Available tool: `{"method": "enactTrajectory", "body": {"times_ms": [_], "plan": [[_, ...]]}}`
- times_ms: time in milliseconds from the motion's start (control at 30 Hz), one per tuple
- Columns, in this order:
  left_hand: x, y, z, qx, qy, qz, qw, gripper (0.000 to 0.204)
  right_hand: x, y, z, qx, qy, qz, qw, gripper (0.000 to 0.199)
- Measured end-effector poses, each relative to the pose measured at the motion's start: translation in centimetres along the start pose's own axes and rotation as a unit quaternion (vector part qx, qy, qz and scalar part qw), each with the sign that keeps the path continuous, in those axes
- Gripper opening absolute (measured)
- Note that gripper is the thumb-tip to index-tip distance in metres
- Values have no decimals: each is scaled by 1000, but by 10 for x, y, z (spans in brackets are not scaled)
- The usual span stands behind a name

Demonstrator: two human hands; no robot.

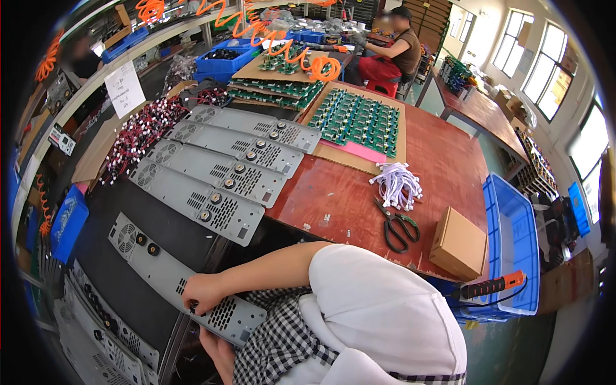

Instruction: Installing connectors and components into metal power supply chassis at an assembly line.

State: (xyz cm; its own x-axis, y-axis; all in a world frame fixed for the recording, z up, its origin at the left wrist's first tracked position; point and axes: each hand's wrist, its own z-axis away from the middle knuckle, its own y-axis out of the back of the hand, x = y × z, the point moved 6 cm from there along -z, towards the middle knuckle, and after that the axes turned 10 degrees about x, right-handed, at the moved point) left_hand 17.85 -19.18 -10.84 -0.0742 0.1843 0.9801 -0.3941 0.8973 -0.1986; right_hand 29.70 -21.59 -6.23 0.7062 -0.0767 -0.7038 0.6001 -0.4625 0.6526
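Observation:
My right hand (203, 292) grips the near long edge of a grey metal panel (168, 273). The panel has a round fan grille, two black sockets and vent slots, and it lies slanted over a dark bench. My right forearm reaches to it from a white sleeve at lower centre. My left hand (219, 351) holds the same panel from underneath at its right end and is partly hidden by it.
Several matching grey panels (221, 168) lie side by side on the red table. Around them are red-black wire bundles (142, 131), green circuit boards (359, 119), white cables (398, 184), scissors (398, 229), a cardboard box (459, 244), a blue crate (513, 244) and an orange-handled tool (494, 286). More panels (106, 337) are stacked at lower left. Another person (396, 48) sits at the back.

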Motion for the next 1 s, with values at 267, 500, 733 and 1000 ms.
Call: {"method": "enactTrajectory", "body": {"times_ms": [267,500,733,1000], "plan": [[-51,31,-10,143,277,339,888,32,2,7,-2,-62,-53,-50,995,37],[-57,24,-7,172,271,411,853,30,9,8,6,-84,-167,-138,973,35],[-83,29,-5,183,307,402,843,26,6,7,1,-94,-151,-114,977,36],[-60,27,-6,25,219,512,830,50,12,7,-2,-65,-58,-42,995,37]]}}
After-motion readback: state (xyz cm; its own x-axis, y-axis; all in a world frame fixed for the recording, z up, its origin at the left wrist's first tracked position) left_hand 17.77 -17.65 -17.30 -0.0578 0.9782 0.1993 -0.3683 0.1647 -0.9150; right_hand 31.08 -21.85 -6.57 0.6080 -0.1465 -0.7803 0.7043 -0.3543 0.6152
